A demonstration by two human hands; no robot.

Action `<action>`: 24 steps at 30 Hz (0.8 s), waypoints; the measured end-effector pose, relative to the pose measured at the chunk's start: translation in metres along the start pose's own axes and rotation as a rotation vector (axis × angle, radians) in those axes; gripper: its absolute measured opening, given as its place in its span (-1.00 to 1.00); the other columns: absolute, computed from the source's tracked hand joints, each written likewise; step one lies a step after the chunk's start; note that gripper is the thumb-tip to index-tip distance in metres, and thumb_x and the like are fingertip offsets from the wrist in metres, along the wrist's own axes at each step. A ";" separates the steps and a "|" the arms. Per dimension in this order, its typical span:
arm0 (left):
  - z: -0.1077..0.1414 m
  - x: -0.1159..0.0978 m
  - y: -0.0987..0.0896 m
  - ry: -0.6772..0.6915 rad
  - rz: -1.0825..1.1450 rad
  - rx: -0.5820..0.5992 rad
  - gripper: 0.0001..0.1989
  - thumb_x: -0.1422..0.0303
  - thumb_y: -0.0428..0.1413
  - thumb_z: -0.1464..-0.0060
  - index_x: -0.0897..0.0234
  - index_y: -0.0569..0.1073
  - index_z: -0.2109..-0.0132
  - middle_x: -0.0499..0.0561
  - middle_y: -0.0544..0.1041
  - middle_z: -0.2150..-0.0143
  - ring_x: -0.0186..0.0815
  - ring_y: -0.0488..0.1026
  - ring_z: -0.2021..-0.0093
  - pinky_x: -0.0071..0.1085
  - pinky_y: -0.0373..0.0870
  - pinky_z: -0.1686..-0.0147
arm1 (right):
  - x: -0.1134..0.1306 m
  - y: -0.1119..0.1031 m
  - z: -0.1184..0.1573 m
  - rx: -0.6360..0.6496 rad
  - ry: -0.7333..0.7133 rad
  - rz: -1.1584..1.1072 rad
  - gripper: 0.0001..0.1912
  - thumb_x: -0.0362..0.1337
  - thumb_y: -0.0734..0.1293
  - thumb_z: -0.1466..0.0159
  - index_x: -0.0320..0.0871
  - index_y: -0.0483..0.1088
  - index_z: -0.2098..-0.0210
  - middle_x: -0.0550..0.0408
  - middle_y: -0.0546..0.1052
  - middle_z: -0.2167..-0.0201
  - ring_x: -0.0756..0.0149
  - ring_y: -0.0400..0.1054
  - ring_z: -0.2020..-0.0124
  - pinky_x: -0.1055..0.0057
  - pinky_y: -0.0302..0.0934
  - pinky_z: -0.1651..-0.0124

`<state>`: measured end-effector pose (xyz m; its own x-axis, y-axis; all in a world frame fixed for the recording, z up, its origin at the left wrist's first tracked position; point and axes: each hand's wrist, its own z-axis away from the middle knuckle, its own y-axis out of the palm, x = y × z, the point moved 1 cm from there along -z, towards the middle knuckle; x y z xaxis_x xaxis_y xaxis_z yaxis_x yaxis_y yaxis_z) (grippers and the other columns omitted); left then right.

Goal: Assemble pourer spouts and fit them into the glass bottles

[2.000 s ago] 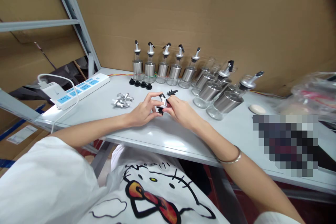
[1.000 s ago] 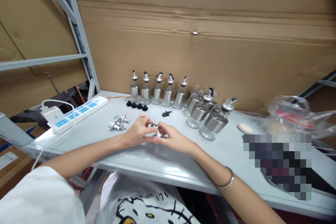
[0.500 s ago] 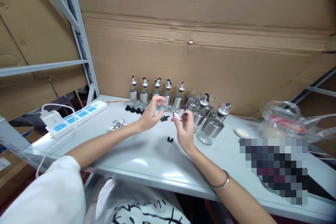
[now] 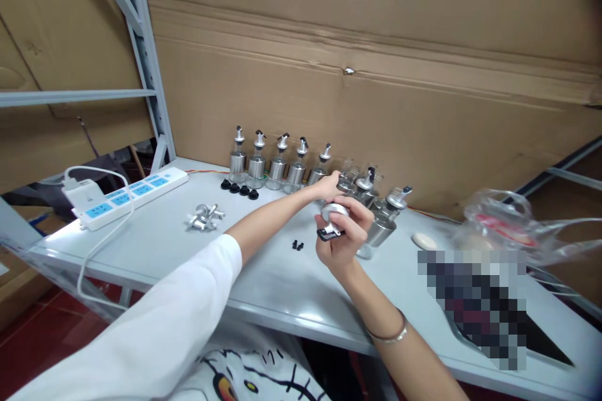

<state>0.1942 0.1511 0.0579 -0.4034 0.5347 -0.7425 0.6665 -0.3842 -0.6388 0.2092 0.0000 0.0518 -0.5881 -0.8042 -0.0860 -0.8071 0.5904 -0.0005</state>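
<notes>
A cardboard panel [image 4: 282,75] stands behind the work, beyond both hands. The grey surface [image 4: 263,282] extends beneath the hands and to either side of them. A clear plastic bag [image 4: 505,232] lies well to the right of the right hand [image 4: 345,235]. A power strip [image 4: 136,197] lies well to the left of both hands.

Five upright bottles [image 4: 277,172], each with a steel band and a pouring top, form a row to the left of and beyond the left hand [image 4: 330,185]. A bottle group [image 4: 380,229] stands beyond and to the right of the hands; at least two of its bottles carry tops.

The right hand is closed on a pour spout [image 4: 335,213], gripped with its silver collar uppermost and its black lever [image 4: 329,234] toward the wearer. The left hand is extended to the near side of the bottle group. Its fingertips are obscured; contact and grip cannot be determined.

Step in hand, as judged: retaining the spout while reaching for a bottle. The next move appears to call for a firm left-hand grip on one bottle, clear of its neighbours, with the spout kept steady.

Silver spout bodies [image 4: 204,216] are heaped left of the hands. Four black stoppers [image 4: 239,190] are lined up before the row. Two small black pieces [image 4: 298,245] lie just left of the right hand.
</notes>
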 end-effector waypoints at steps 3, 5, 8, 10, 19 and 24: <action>0.004 0.003 0.002 0.041 -0.007 -0.054 -0.57 0.44 0.10 -0.10 0.44 0.22 -0.10 0.29 0.43 -0.08 -0.13 0.40 -0.06 -0.28 0.32 -0.06 | 0.004 -0.002 -0.004 -0.023 -0.041 -0.016 -0.77 -0.40 0.29 -0.23 -0.04 0.25 0.14 0.03 0.28 0.15 0.28 0.38 0.23 0.26 0.36 0.29; 0.007 0.003 0.001 0.087 -0.010 -0.089 -0.60 0.44 0.10 -0.12 0.41 0.23 -0.09 0.27 0.42 -0.10 -0.17 0.39 -0.06 -0.30 0.31 -0.08 | 0.004 -0.004 -0.006 -0.045 -0.064 -0.020 -0.76 -0.40 0.30 -0.23 -0.04 0.25 0.14 0.02 0.29 0.16 0.28 0.39 0.24 0.27 0.38 0.30; 0.015 0.001 -0.007 0.156 -0.022 -0.149 -0.63 0.42 0.09 -0.14 0.36 0.22 -0.07 0.24 0.36 -0.15 -0.18 0.33 -0.13 -0.28 0.24 -0.16 | 0.001 -0.008 -0.010 -0.073 -0.091 -0.010 -0.71 -0.38 0.33 -0.22 -0.02 0.22 0.10 0.04 0.31 0.16 0.28 0.40 0.26 0.29 0.38 0.31; 0.025 0.000 -0.017 0.191 -0.032 -0.188 -0.63 0.41 0.08 -0.14 0.34 0.21 -0.07 0.23 0.31 -0.18 -0.16 0.26 -0.19 -0.24 0.17 -0.21 | -0.003 -0.011 -0.013 -0.107 -0.108 0.017 -0.70 -0.32 0.33 -0.24 0.00 0.20 0.08 0.05 0.31 0.18 0.30 0.40 0.29 0.31 0.36 0.33; 0.126 0.019 -0.063 0.604 0.091 -0.549 -0.53 0.02 -0.03 -0.20 0.16 0.11 -0.13 0.11 0.19 -0.04 -0.25 0.33 0.02 -0.27 0.33 0.02 | -0.012 -0.016 -0.013 -0.110 0.090 0.159 -0.62 -0.06 0.33 -0.24 -0.02 0.27 0.00 -0.03 0.33 0.17 0.11 0.35 0.14 0.09 0.32 0.12; 0.191 0.034 -0.051 0.732 0.051 -0.431 -0.59 0.08 -0.05 -0.23 0.13 0.15 -0.14 0.06 0.18 0.06 -0.30 0.30 0.16 -0.36 0.35 0.22 | -0.009 -0.008 -0.010 -0.041 0.097 -0.059 -0.53 -0.17 0.27 -0.31 0.14 0.13 -0.18 0.00 0.38 0.08 0.17 0.43 0.17 0.18 0.40 0.25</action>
<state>0.0264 0.0450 0.0272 0.0418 0.9335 -0.3563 0.9131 -0.1804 -0.3657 0.2207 0.0015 0.0629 -0.5402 -0.8415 0.0094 -0.8407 0.5402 0.0378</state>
